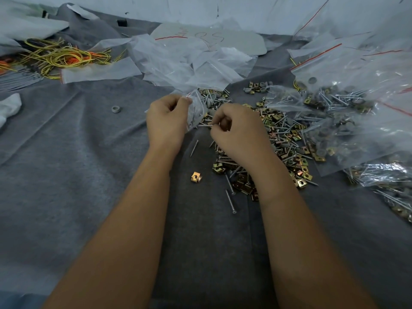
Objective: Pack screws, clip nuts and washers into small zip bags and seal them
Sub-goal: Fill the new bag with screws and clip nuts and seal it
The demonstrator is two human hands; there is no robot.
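Several filled zip bags (347, 121) at right; left hand (166, 121) pinches small zip bag (196, 110) open, right hand (238, 132) pinches screw (206, 125) at mouth; large loose hardware pile (283, 139) unpacked.

A small hand-packing workstation, workshop-like. A grey felt cloth (66, 175) covers the surface; a loose heap of screws and clip nuts (287, 139) lies at two o'clock, filled zip bags (356, 103) at three o'clock, empty bags (189, 63) at twelve, yellow wire ties (60, 56) at ten.
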